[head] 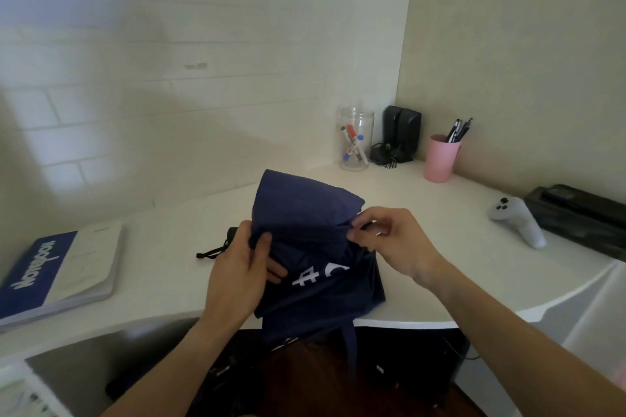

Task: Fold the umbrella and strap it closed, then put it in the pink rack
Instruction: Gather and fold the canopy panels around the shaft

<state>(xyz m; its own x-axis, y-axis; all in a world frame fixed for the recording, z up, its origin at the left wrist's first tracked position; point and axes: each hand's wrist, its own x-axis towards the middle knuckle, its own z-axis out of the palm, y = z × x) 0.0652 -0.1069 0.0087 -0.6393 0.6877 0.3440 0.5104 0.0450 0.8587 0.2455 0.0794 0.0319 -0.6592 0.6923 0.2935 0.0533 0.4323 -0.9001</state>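
Note:
A navy blue umbrella [305, 213] with white print lies collapsed across the front of the white desk [169, 240], its loose fabric bunched and hanging over the desk edge. Its black handle and wrist cord [216, 249] poke out at the left. My left hand [242, 267] grips the fabric near the handle end. My right hand [389, 240] pinches a fold of the canopy at the right side. A navy strap hangs down below the desk edge. No pink rack is in view.
A blue and white notebook [57, 274] lies at the left. At the back stand a clear jar of markers [355, 139], black speakers [401, 132] and a pink cup of pens [440, 157]. A white game controller [518, 220] and a black case [582, 213] sit at the right.

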